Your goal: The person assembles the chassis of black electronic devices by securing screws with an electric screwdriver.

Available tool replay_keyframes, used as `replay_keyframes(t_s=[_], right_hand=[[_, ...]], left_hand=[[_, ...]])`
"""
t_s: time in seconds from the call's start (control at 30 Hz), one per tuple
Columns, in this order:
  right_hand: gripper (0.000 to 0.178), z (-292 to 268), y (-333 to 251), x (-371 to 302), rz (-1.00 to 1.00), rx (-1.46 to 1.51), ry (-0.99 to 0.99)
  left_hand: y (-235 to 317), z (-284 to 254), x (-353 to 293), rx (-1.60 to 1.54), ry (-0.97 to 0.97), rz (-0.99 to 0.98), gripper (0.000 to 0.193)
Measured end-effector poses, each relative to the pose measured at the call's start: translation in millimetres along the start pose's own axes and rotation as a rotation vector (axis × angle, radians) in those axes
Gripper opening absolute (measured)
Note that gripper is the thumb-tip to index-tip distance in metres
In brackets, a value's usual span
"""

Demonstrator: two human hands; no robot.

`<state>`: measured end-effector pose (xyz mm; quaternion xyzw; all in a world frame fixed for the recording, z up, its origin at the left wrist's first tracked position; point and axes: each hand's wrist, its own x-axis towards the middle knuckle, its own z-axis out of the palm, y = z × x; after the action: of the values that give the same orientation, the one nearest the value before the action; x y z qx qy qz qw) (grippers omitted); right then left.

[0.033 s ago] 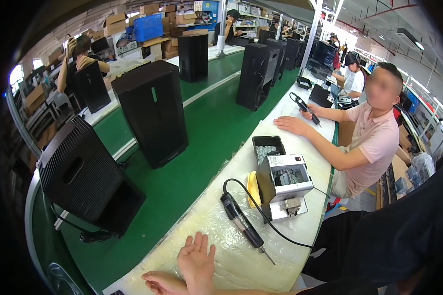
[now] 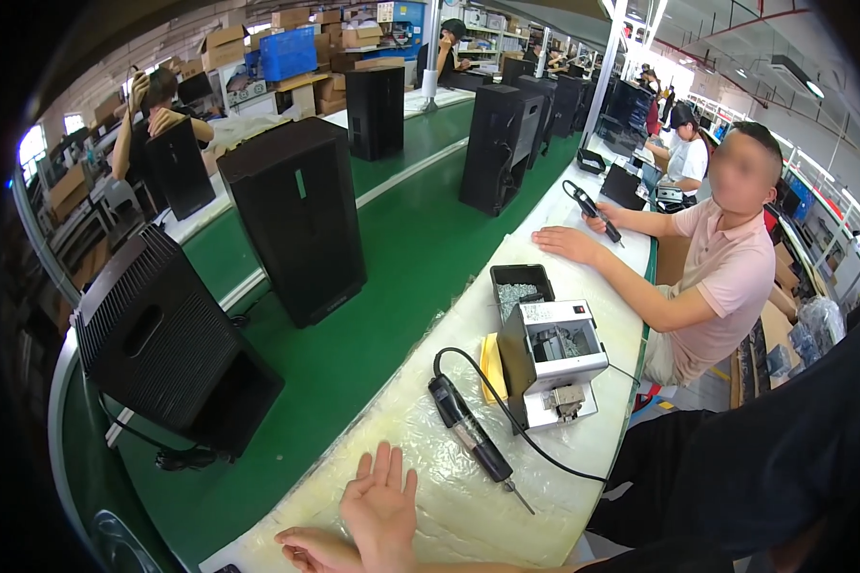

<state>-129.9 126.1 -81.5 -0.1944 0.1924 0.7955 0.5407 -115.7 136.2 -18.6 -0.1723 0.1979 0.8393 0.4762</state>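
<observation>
And a tiny change here: the right hand (image 2: 380,511) has edged up and its fingers reach slightly farther out, palm turned up and released, nothing in it. The left hand (image 2: 315,549) stays where it was, fingers loosely curled, with nothing visible in its grasp, its wrist right beside the other. The electric screwdriver (image 2: 468,428) hasn't budged either, lying ahead of both hands on the desk (image 2: 506,544), bit toward the near edge, black cord looping over the top. Just beyond it sits the screw feeder (image 2: 556,358), a yellow pad (image 2: 493,371) at its side and a black tray (image 2: 522,290) of small metal pieces behind. The desk is pale, covered in wrinkled, shiny plastic film, and alongside runs a green conveyor (image 2: 406,258) carrying black cabinets (image 2: 301,224), the nearest one (image 2: 167,334) leaning, its cable bunched below. On the right, a co-worker in pink (image 2: 731,263) holds the same pose, a second screwdriver (image 2: 602,218) in one hand, the other flat on the desk. Behind it all: a blue crate (image 2: 288,53), cardboard boxes (image 2: 222,46), more workers down the line, bright ceiling lights.
</observation>
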Motion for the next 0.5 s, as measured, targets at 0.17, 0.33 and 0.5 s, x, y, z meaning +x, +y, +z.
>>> replay_keyframes(t_s=[0.17,0.33,0.5], right_hand=[[0.037,-12.5,6.4,-1.1,0.158,-0.181,-0.055],[0.030,-22.9,11.6,-11.3,0.344,-0.355,-0.099],[0.023,-30.0,11.1,-12.3,0.490,-0.531,-0.156]], left_hand=[[5.3,4.0,-14.4,-0.279,-0.974,-0.063,0.067],[-2.7,-40.2,17.4,-0.087,0.170,-0.069,0.048],[-3.9,-19.9,11.5,-0.040,0.189,-0.062,0.029]])
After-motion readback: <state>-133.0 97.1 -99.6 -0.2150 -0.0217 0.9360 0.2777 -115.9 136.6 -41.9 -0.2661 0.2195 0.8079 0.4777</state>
